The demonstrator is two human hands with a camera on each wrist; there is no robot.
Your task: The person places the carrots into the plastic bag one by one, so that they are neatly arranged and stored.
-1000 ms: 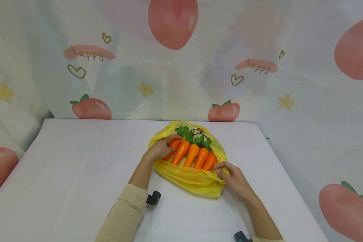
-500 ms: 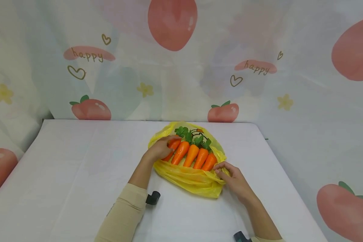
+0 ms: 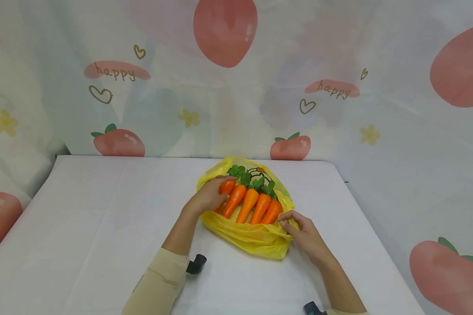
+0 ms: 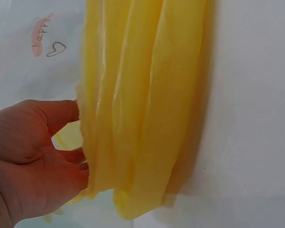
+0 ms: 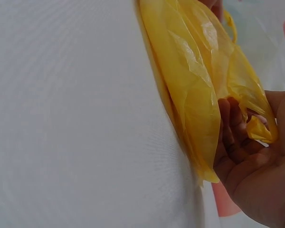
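Several orange carrots (image 3: 248, 203) with green leafy tops lie side by side in the mouth of a yellow plastic bag (image 3: 256, 241). My left hand (image 3: 210, 194) reaches into the bag's left side and holds the leftmost carrot (image 3: 227, 187) between thumb and fingers. In the left wrist view the bag's side (image 4: 147, 95) hides the fingertips of that hand (image 4: 33, 156). At the bag's right edge, my right hand (image 3: 305, 232) pinches the gathered plastic. The right wrist view shows this hand (image 5: 256, 175) with curled fingers around a loop of the bag (image 5: 259, 128).
The bag lies on a white-covered table (image 3: 114, 227) towards its far side. Behind it hangs a printed curtain (image 3: 228, 100) with fruit and flowers. A small black device (image 3: 197, 264) sits at the left wrist, and another device (image 3: 313, 308) at the right.
The carrots have slid slightly towards me, their tips lower in the bag. My left hand has shifted a little to the right with the bag's left edge. The right hand stays in place.
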